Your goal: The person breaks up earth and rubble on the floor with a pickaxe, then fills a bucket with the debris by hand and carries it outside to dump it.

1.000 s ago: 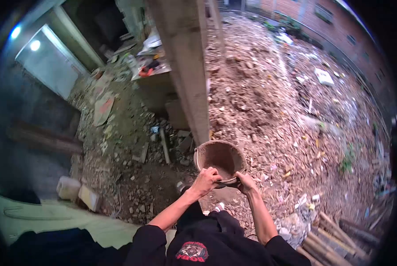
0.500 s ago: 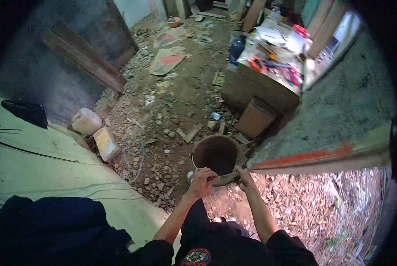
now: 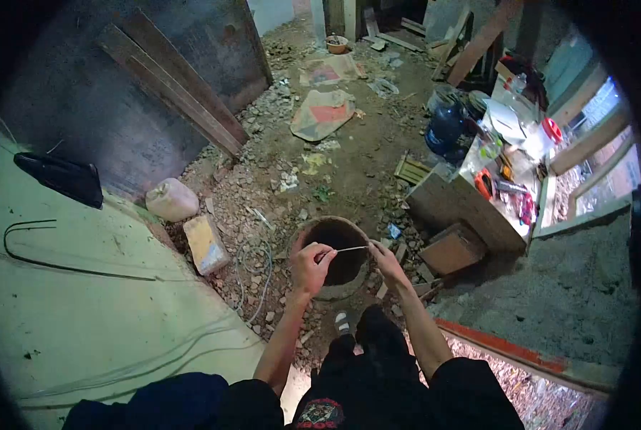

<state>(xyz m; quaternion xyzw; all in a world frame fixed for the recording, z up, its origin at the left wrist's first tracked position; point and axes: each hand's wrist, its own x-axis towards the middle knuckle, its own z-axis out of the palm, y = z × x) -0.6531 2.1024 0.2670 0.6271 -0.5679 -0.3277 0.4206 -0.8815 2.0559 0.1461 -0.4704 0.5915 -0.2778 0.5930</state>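
Observation:
A round, dirt-coated bucket (image 3: 345,290) with a dark inside is right in front of my legs. Over its opening stretches its thin, pale handle (image 3: 352,249), pulled straight between both fists. My left hand (image 3: 312,268) has its fingers curled around one end, overlapping the bucket's left side in this view. At the other end, near the right rim, my right hand (image 3: 386,262) pinches the handle between thumb and fingers. The bottom of the bucket lies in shadow.
Rubble (image 3: 263,251) covers the ground around the bucket. To the left are a plastic jerrycan (image 3: 172,200), a yellowish block (image 3: 206,245) and a green wall panel (image 3: 120,287). A cluttered bench (image 3: 471,193) and a brown box (image 3: 453,249) stand right. Flattened sacks (image 3: 324,115) lie ahead.
My hands have gone from the bucket's near rim to its handle, now taut over the opening. The view has shifted, so the room's things appear farther right and the bright doorway ground has mostly dropped out.

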